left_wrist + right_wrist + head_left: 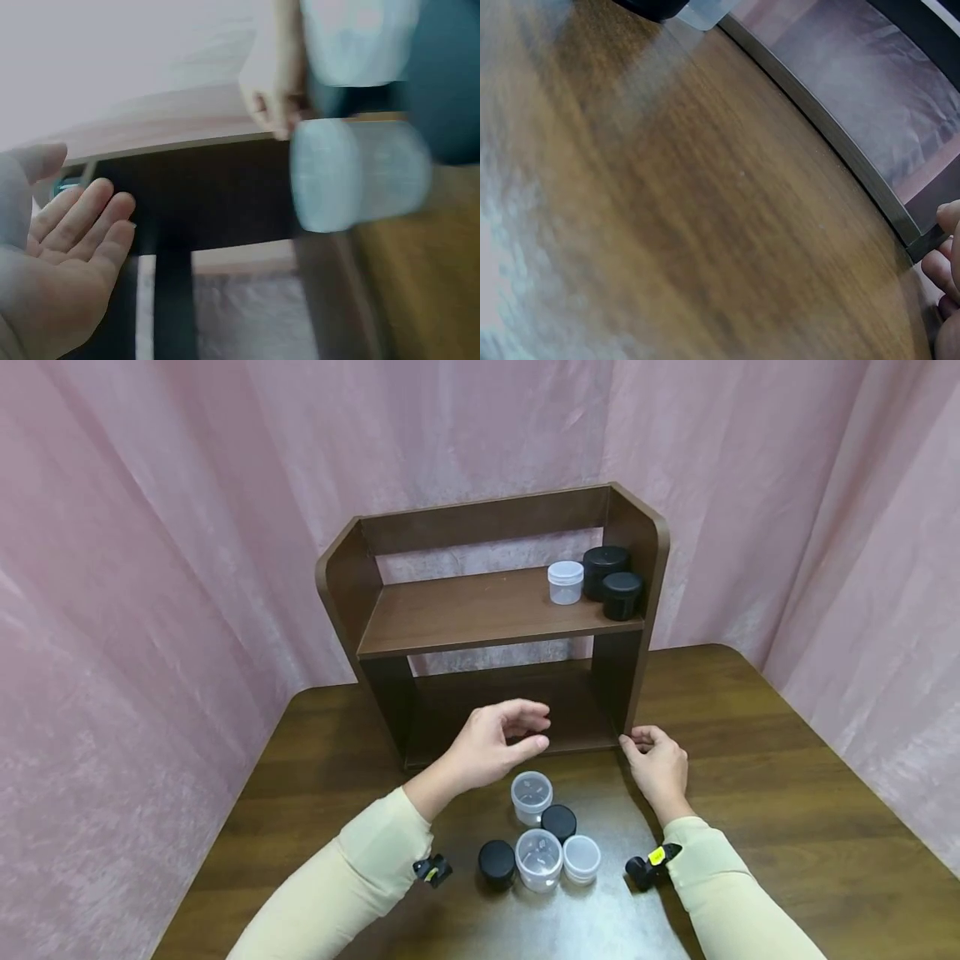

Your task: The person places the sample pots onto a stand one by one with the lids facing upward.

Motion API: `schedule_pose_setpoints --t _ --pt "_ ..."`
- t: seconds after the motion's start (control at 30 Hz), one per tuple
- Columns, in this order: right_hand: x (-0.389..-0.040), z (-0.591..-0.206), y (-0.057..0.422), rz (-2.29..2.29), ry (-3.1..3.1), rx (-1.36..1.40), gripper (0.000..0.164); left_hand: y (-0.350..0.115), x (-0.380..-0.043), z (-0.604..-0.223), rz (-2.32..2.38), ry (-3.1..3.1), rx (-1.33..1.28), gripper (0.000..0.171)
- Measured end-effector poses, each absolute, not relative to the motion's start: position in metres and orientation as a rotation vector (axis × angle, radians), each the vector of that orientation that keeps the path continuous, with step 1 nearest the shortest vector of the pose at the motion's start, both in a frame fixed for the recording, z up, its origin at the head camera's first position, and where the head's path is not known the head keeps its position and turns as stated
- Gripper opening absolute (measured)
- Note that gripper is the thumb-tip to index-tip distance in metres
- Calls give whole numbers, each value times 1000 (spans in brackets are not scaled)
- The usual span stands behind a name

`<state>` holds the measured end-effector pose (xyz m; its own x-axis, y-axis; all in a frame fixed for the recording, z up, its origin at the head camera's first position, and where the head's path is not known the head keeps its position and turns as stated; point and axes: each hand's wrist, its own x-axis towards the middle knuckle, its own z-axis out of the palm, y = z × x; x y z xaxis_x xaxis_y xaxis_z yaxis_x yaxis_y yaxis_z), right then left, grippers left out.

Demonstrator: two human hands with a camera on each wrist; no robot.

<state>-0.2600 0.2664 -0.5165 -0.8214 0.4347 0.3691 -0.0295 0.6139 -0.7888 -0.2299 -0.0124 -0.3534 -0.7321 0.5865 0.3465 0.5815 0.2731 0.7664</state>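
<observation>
Pinching shelf [465,614], right hand [660,770]; left hand [491,745] loosely curved

Your shelf [465,610] looks like smooth, dark wood with a faint sheen, and the table [757,760] has a wood-grained top, glossy where light strikes it. Your clear jars [539,862] look like smooth, translucent plastic, your black jars [497,863] like more matt plastic. Your sleeves [337,885] are matt cloth, the curtain [172,543] a mottled cloth with a soft sheen.
</observation>
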Motion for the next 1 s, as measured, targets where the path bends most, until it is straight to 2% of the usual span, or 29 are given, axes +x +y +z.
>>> schedule_pose_setpoints --t 0.4,1.0 --pt "-260 -519 266 1128 -2291 -310 20 -47 -188 -420 1028 2662 1333 37" --pt "-260 -516 268 1138 -2302 -328 21 -41 -168 -446 826 2716 1367 65"
